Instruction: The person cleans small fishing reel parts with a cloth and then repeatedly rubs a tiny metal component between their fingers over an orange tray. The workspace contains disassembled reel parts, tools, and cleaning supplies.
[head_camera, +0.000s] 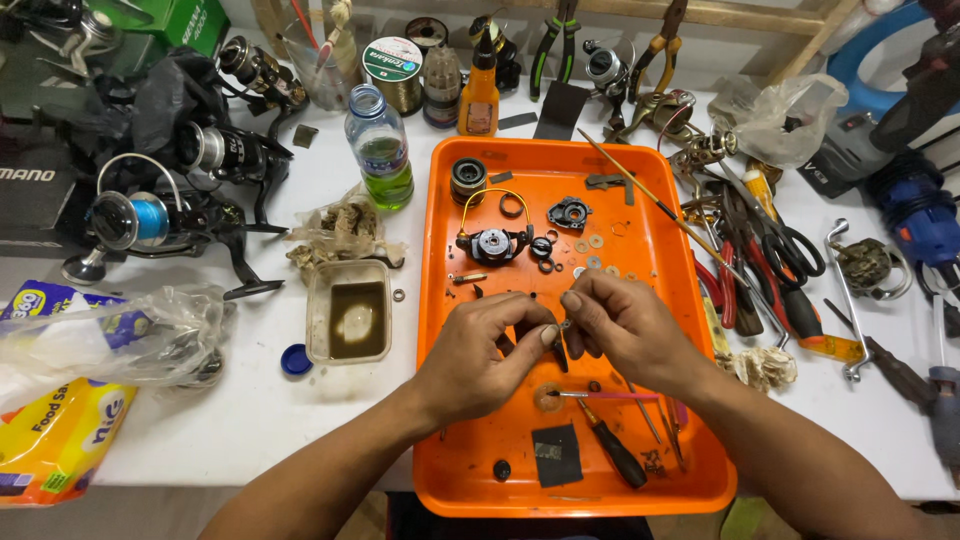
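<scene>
Centrally over orange tray (455, 480), both hands' fingers (545, 335) pinched on small dark part (558, 352), rims well clear.

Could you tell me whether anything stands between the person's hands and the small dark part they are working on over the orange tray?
Nothing visible does. The left hand and right hand already pinch the small dark part between their fingertips, above the orange tray.

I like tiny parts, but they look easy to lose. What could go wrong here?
The small dark part pinched between left hand and right hand might slip and drop among the loose washers on the orange tray. An elbow might also bump the open tub of dark liquid.
</scene>
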